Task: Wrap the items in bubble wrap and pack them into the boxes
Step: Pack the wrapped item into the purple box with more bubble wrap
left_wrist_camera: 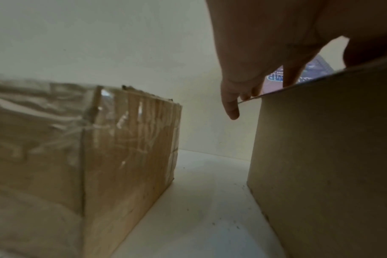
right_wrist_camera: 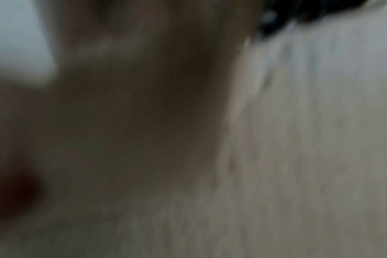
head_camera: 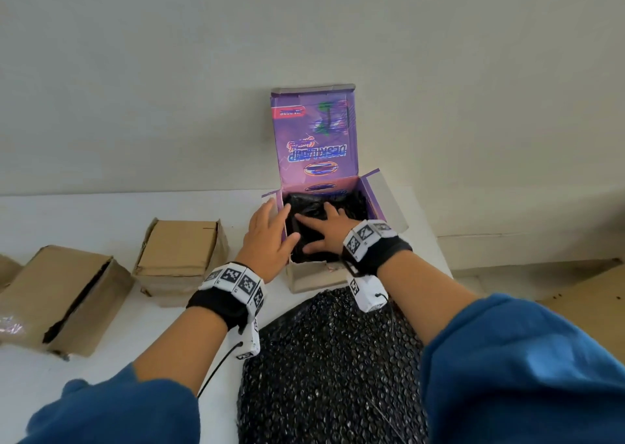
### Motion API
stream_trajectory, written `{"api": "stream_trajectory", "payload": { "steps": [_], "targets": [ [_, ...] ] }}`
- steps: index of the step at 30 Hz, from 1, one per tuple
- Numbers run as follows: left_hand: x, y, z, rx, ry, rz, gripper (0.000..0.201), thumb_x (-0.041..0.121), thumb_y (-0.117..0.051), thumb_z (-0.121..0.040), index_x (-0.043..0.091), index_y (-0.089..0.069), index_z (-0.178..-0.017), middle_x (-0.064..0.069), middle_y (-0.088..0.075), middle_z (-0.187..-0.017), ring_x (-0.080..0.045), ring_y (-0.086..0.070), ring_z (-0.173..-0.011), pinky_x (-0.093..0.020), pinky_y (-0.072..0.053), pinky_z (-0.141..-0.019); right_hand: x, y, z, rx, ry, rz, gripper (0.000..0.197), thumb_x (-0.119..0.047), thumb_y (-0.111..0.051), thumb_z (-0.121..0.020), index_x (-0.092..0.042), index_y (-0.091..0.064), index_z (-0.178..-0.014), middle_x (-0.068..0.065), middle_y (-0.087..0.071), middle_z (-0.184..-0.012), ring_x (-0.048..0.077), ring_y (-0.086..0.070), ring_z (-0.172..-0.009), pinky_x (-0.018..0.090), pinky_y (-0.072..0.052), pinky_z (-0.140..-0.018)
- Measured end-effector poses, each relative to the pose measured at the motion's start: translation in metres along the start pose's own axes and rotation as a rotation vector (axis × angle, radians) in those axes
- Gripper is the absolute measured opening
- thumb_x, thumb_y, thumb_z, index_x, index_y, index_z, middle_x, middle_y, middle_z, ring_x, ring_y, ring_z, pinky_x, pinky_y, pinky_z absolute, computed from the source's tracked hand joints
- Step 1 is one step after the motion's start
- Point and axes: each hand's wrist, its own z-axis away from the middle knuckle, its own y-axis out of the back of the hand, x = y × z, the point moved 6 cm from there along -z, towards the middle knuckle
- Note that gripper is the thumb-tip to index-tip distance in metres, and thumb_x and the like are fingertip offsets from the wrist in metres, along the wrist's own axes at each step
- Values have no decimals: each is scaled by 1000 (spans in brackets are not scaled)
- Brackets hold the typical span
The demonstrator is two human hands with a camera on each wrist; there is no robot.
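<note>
The purple box (head_camera: 370,203) sits on the white table (head_camera: 101,207) w/ its lid (head_camera: 316,139) standing up at 12 o'clock, against the wall. Inside is a black bubble-wrapped bundle (head_camera: 351,203). The right hand (head_camera: 326,232) lies flat on the bundle, fingers straight & spread apart, pressing down. The left hand (head_camera: 269,237) is at 9 o'clock of the box, on its left wall; the fingers (left_wrist_camera: 232,106) are straight & a bit apart, w/ the thumb over the rim & inside. A sheet of black bubble wrap (head_camera: 331,369) lies at 6 o'clock of the box, near the person. Two brown boxes sit at 9 o'clock: the taped box (head_camera: 182,254) close by, the long box (head_camera: 64,295) farther left. The right wrist view is too blurry to tell much.
</note>
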Motion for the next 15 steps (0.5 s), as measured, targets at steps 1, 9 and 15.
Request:
{"api": "stream_trajectory", "payload": {
  "steps": [1,9,15],
  "targets": [
    [1,2,4,7,6,26,59,34,-46,-96,15,-24,-148,-12,-9,-156,-25,-6,-145,-40,-11,-117,2,10,7,58,32,-63,71,-57,-53,-87,-44,-17,-147,17,-10,-155,44,-17,-141,52,-22,-114],
    [-21,11,87,148,107,186,57,32,-52,-94,5,-31,-140,-14,-37,-140,-28,-42,-126,-41,-33,-108,32,14,130,539,204,-286,25,-25,-61,-90,-13,-64,-111,10,-57,-102,20,-55,-92,26,-39,-88],
    [-58,-33,157,-141,418,31,43,32,-60,-89,10,-46,-124,-13,-57,-114,-24,-58,-96,-33,-45,-86,42,-104,169,60,76,-135,37,-43,-56,-91,-23,-56,-122,2,-53,-120,19,-53,-111,32,-43,-97]
  ]
}}
